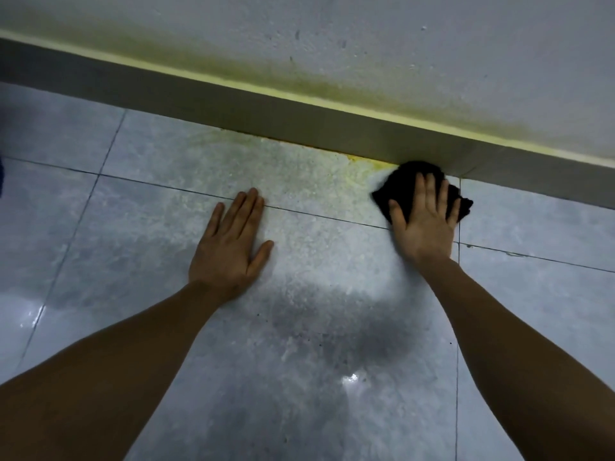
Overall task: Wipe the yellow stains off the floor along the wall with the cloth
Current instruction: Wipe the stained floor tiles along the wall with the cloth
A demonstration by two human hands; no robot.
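A black cloth (404,179) lies bunched on the grey floor tiles, its far edge touching the skirting board. My right hand (424,221) presses flat on top of it, fingers spread toward the wall. Yellow stains (357,169) mark the floor just left of the cloth, brightest along the foot of the skirting and fading leftward in a pale streak. My left hand (229,244) rests palm-down on the bare tile, fingers together, holding nothing, well left of the cloth.
The grey skirting board (266,114) runs diagonally from upper left to right. Above it the white wall (432,44) carries a yellow-green smear along its base. The tiles (332,377) look wet and glossy, with a light reflection near the bottom centre.
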